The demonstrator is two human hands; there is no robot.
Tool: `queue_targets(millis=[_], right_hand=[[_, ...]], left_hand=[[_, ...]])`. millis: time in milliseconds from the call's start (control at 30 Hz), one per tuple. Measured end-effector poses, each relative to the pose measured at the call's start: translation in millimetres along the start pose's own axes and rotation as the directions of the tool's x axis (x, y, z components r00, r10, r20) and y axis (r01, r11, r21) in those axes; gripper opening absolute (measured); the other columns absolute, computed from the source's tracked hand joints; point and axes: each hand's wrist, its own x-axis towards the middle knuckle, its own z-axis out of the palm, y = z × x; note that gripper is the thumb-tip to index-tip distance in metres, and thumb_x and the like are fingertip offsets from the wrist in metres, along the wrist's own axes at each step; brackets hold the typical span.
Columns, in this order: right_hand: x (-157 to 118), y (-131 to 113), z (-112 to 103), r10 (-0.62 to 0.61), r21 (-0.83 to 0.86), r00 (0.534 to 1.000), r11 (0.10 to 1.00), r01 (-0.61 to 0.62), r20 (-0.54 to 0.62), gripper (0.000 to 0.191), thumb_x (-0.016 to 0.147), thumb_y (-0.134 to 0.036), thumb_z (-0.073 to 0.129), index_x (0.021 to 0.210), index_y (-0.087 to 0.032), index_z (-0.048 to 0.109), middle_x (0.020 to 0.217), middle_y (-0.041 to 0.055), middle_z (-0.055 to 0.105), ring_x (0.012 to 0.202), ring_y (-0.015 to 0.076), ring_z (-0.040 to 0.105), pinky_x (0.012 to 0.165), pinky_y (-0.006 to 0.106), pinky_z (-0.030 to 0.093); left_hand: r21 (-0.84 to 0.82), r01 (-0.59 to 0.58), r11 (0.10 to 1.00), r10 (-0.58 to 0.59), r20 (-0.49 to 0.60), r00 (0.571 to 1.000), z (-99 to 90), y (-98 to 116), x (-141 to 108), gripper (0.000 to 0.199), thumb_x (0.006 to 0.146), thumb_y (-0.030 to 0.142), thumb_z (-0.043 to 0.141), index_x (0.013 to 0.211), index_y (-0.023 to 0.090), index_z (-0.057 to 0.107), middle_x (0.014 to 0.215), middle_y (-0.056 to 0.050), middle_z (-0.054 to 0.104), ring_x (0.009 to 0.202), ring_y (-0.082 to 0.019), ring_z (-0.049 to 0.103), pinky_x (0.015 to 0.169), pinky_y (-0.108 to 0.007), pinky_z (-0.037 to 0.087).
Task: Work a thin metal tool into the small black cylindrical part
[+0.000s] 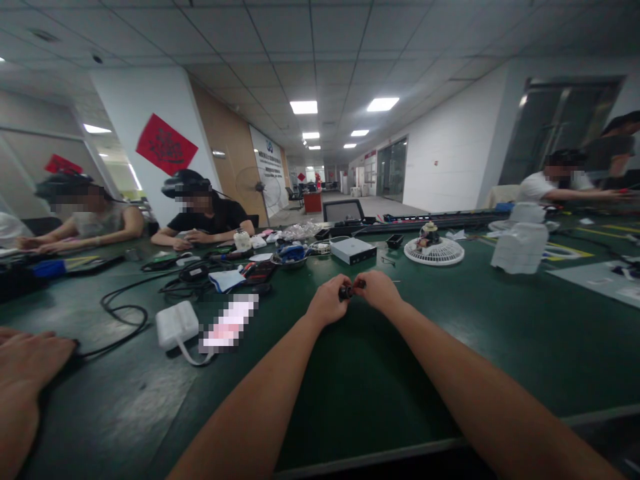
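Observation:
Over the green table [360, 373], my left hand [327, 300] is closed around a small black round part [345, 292]. Its exact kind is too small to make out. Just to its right, my right hand [379, 291] pinches a small dark piece [360, 285] close against or touching the black part; I cannot tell whether the two are joined. Both hands are held near each other, with the fingertips partly hidden. Beyond them lie a grey box-shaped disc drive [353, 250] and a small black tray [395, 241].
A white fan grille [434, 251] with a motor and a white plastic housing [520, 247] stand to the right. On the left are a white power bank [177, 323], black cables [125, 303] and another person's hand [35, 360]. Several people sit around the table.

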Motion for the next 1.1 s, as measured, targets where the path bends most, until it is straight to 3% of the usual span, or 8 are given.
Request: queue_targets(millis=[233, 567, 667, 767, 833, 967, 1100], right_hand=[[-1.4, 1.9, -0.8, 0.000, -0.038, 1.000, 0.999, -0.001, -0.015, 0.019, 0.084, -0.042, 0.074, 0.080, -0.024, 0.076, 0.081, 0.0053, 0.076, 0.079, 0.0227, 0.068, 0.068, 0.029, 0.046], [-2.5, -1.3, 2.1, -0.004, -0.069, 1.000, 0.998, 0.005, 0.012, 0.015, 0.083, -0.038, 0.072, 0.084, -0.024, 0.077, 0.083, 0.0073, 0.075, 0.082, 0.0240, 0.068, 0.069, 0.030, 0.046], [-3.5, -2.0, 3.7, -0.023, -0.047, 1.000, 0.999, 0.024, 0.007, 0.020, 0.084, -0.040, 0.070, 0.095, -0.024, 0.075, 0.085, 0.0060, 0.075, 0.084, 0.0233, 0.067, 0.073, 0.030, 0.047], [-2.8, -3.0, 5.9, -0.077, 0.039, 0.993, 0.996, 0.081, -0.092, 0.030, 0.087, -0.030, 0.064, 0.115, -0.020, 0.068, 0.095, 0.0066, 0.074, 0.094, 0.0227, 0.066, 0.083, 0.031, 0.047], [-1.1, -3.1, 6.6, -0.083, 0.107, 0.975, 0.988, 0.107, -0.207, 0.031, 0.090, -0.020, 0.056, 0.119, -0.016, 0.065, 0.105, 0.0094, 0.073, 0.103, 0.0224, 0.064, 0.092, 0.032, 0.045], [2.3, -1.5, 4.2, -0.024, 0.259, 0.913, 0.956, 0.140, -0.407, 0.027, 0.098, -0.027, 0.045, 0.107, -0.016, 0.068, 0.105, 0.0112, 0.071, 0.101, 0.0226, 0.062, 0.092, 0.033, 0.045], [4.9, 2.0, 3.5, 0.165, 0.471, 0.859, 0.877, 0.097, -0.485, 0.039, 0.101, -0.047, 0.040, 0.084, -0.020, 0.062, 0.080, 0.0053, 0.065, 0.076, 0.0205, 0.060, 0.073, 0.031, 0.047]], left_hand=[[0.014, -0.006, 1.000, 0.006, -0.031, 1.000, 0.4, -0.7, -0.2, 0.036, 0.075, 0.011, 0.064, 0.107, 0.024, 0.059, 0.104, -0.005, 0.070, 0.097, -0.021, 0.067, 0.086, -0.033, 0.053], [0.036, 0.002, 0.999, -0.003, 0.027, 1.000, -1.3, 4.0, -0.1, 0.040, 0.073, 0.009, 0.065, 0.109, 0.026, 0.058, 0.107, -0.004, 0.071, 0.100, -0.022, 0.067, 0.088, -0.032, 0.053], [0.084, -0.019, 0.996, 0.019, 0.005, 1.000, 0.1, 2.4, 1.1, 0.039, 0.074, 0.009, 0.062, 0.110, 0.024, 0.058, 0.109, -0.005, 0.070, 0.099, -0.023, 0.067, 0.088, -0.033, 0.053], [0.151, -0.001, 0.989, 0.008, -0.042, 0.999, 1.3, 0.4, 2.4, 0.039, 0.075, 0.010, 0.062, 0.111, 0.023, 0.057, 0.110, -0.007, 0.069, 0.098, -0.024, 0.066, 0.089, -0.035, 0.051], [0.183, 0.032, 0.983, -0.019, -0.071, 0.997, 1.5, -0.5, 3.0, 0.037, 0.077, 0.011, 0.062, 0.112, 0.023, 0.057, 0.111, -0.007, 0.069, 0.098, -0.024, 0.066, 0.088, -0.035, 0.051], [0.215, 0.106, 0.971, -0.082, -0.118, 0.990, 1.1, -1.7, 3.4, 0.035, 0.080, 0.012, 0.062, 0.112, 0.023, 0.055, 0.111, -0.007, 0.069, 0.099, -0.024, 0.066, 0.088, -0.035, 0.049], [0.238, 0.120, 0.964, -0.088, -0.139, 0.986, 1.7, -3.4, 3.4, 0.034, 0.081, 0.013, 0.063, 0.111, 0.023, 0.054, 0.107, -0.007, 0.069, 0.096, -0.024, 0.066, 0.086, -0.035, 0.049]])
